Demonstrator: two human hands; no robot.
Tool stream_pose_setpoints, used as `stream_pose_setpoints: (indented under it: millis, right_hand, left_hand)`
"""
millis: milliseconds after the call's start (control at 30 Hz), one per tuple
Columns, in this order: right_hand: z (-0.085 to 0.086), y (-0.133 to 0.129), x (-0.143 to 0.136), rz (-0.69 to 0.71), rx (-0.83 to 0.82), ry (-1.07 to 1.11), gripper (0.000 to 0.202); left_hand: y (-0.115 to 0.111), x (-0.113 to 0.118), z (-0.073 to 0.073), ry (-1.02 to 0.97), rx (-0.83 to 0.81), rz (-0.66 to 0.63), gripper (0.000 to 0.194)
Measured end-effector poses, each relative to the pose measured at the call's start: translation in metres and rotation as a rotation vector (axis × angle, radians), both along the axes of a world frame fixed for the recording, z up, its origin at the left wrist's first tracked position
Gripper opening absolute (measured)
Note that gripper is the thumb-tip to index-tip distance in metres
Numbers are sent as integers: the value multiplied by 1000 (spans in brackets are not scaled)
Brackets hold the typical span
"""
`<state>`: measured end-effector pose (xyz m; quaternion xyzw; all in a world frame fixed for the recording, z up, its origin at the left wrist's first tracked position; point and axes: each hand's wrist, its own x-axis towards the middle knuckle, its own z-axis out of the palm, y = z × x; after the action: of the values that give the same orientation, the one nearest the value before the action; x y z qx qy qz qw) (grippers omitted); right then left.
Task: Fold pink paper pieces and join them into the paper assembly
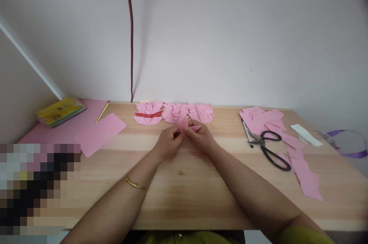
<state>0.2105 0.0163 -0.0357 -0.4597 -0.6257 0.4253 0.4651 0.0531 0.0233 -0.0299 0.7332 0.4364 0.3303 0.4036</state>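
Between my two hands is a small piece of folded pink paper (184,124), pointed at the top and at the right side. My left hand (170,141) pinches its left part, and my right hand (203,136) grips its right part. Fingers cover much of its lower portion. Just beyond my hands, rows of folded pink paper pieces (175,112) lie along the wall, with one red folded piece (148,114) among the left group.
Black-handled scissors (262,142), a pen (246,132) and pink paper pieces (304,175) lie at right, near a white strip (306,135) and purple band (349,132). At left are a yellow packet (61,111), a pencil (102,112) and pink sheets (100,132).
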Motion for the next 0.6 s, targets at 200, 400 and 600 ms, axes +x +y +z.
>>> stream_pose_setpoints:
  millis: [200, 400, 600]
  right_hand:
    - [-1, 1, 0, -50, 43, -54, 33]
    - [-5, 3, 2, -57, 89, 1, 27]
    - [-8, 4, 0, -9, 43, 78, 25]
  left_hand:
    - [1, 0, -1, -9, -16, 21, 21]
    - [4, -1, -2, -106, -114, 54, 21]
    - [8, -3, -7, -253, -193, 59, 21]
